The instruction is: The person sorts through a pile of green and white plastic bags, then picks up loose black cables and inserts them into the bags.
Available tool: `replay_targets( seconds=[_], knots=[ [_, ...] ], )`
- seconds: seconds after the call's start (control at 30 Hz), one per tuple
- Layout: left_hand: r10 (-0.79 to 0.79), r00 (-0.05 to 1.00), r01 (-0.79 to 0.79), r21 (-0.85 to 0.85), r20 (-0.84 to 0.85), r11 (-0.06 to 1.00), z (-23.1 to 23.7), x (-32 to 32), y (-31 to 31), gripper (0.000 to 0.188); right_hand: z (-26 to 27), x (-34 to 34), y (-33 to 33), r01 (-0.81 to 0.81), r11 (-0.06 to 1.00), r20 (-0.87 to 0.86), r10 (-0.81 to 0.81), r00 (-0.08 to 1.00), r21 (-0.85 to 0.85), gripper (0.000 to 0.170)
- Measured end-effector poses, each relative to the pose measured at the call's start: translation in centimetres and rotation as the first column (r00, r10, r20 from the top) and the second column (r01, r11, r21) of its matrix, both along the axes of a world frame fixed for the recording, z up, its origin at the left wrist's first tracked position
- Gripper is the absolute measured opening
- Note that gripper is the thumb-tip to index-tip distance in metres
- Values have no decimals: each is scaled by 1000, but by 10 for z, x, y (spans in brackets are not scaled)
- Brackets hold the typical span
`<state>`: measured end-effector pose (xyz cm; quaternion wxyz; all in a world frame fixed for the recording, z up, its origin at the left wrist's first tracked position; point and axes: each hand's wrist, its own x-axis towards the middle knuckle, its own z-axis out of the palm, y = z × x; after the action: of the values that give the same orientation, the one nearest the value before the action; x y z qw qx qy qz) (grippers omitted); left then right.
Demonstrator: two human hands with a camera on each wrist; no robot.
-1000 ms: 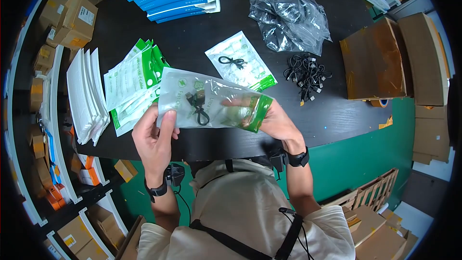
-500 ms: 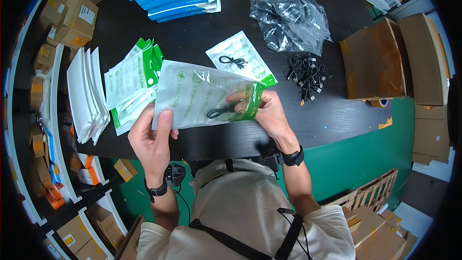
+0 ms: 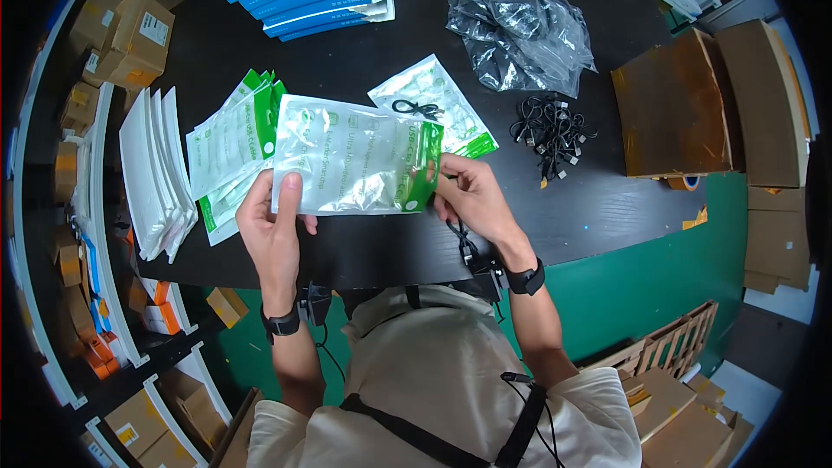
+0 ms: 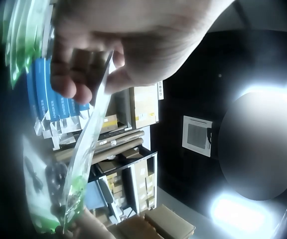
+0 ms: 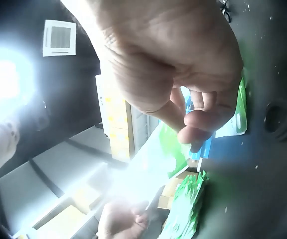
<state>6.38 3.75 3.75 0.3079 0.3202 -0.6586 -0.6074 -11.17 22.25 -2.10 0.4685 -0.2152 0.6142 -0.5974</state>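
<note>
A white and clear plastic cable bag (image 3: 355,152) with a green end is held over the near part of the table. My left hand (image 3: 276,238) pinches its left side, thumb on the printed face. At the green end, my right hand (image 3: 477,199) has thumb and fingers pinched at the edge; the right wrist view shows the bent fingers (image 5: 203,122) closely. Just below the right hand, a black cable (image 3: 468,247) shows outside the bag by the table's near edge. Behind the held bag lies another bag (image 3: 464,113) with a coiled black cable (image 3: 418,109) on it.
Green and white bags (image 3: 230,143) are piled left, beside white padded envelopes (image 3: 156,178). Blue boxes (image 3: 303,0) are stacked at the back. Loose black cables (image 3: 553,134) lie right, below clear bags (image 3: 524,35). An open cardboard box (image 3: 667,108) stands at the right edge.
The black cable, earlier seen through the bag, now shows outside it below my right hand. My right fingers have come out to the green edge. The bag has shifted left.
</note>
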Motion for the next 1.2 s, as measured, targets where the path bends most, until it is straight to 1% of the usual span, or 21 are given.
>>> replay_targets(
  seconds=[0.17,0.2,0.27,0.3,0.37,0.4,0.5,0.57,0.67,0.7,0.73,0.8,0.83,0.9,0.93,0.97,1.0,1.07,1.1,1.13,1.2],
  knots=[
    [5,1000,-5,-8,-14,1000,-1,5,-7,22,-7,3,0,95,995,-63,-95,993,-14,17],
    [27,999,-27,-8,-35,1000,0,7,-8,22,-6,3,2,91,996,-210,-88,974,8,17],
    [73,994,-73,-8,-77,997,1,10,-13,22,0,4,9,91,994,-485,-54,873,53,16],
    [76,994,-77,-8,-73,997,2,13,-17,22,9,5,15,88,995,-482,-51,875,54,16],
    [196,972,-195,19,-127,981,3,21,-32,23,31,9,29,44,973,-700,132,701,227,26],
    [256,955,-254,33,-153,967,4,27,-41,23,34,14,35,35,974,-698,134,704,223,26],
    [329,935,-334,-14,-128,943,-2,48,-74,27,39,27,51,113,904,-806,304,507,413,35],
    [356,927,-361,-26,-119,932,-12,61,-93,30,37,33,56,112,899,-806,317,500,424,36],
    [505,862,-461,-347,40,817,-30,74,-111,39,31,39,62,133,884,-806,336,488,449,38],
    [494,869,-454,-339,37,824,-29,72,-109,39,28,41,61,136,883,-805,334,490,449,36],
    [548,809,-421,-439,215,794,-23,70,-108,42,26,42,60,139,884,-806,330,492,447,35],
    [645,573,-290,-611,506,737,-15,68,-105,48,22,42,61,150,881,-807,327,492,448,33],
    [640,580,-289,-608,504,740,-20,74,-111,48,21,41,61,154,877,-813,340,473,456,31],
    [723,486,-35,-815,491,578,-39,96,-138,49,20,37,59,159,869,-825,364,433,468,29],
    [766,443,103,-875,466,473,-47,104,-147,50,23,30,60,164,869,-827,362,430,466,29],
    [764,447,100,-875,465,474,-37,103,-142,50,29,19,64,239,897,-883,262,391,371,28],
    [753,437,57,-850,492,523,-14,98,-132,50,35,8,68,307,912,-925,160,345,272,28],
    [727,422,-35,-791,542,610,23,85,-108,50,48,-18,74,480,852,-961,90,260,209,29],
    [729,421,-40,-792,539,609,26,79,-96,50,53,-31,75,525,823,-963,92,254,218,28],
    [612,554,-75,-698,565,712,29,72,-85,49,57,-42,75,567,793,-964,94,248,223,28],
    [346,788,-83,-469,510,879,34,56,-60,46,49,-62,78,591,775,-970,124,209,226,28]
  ],
)
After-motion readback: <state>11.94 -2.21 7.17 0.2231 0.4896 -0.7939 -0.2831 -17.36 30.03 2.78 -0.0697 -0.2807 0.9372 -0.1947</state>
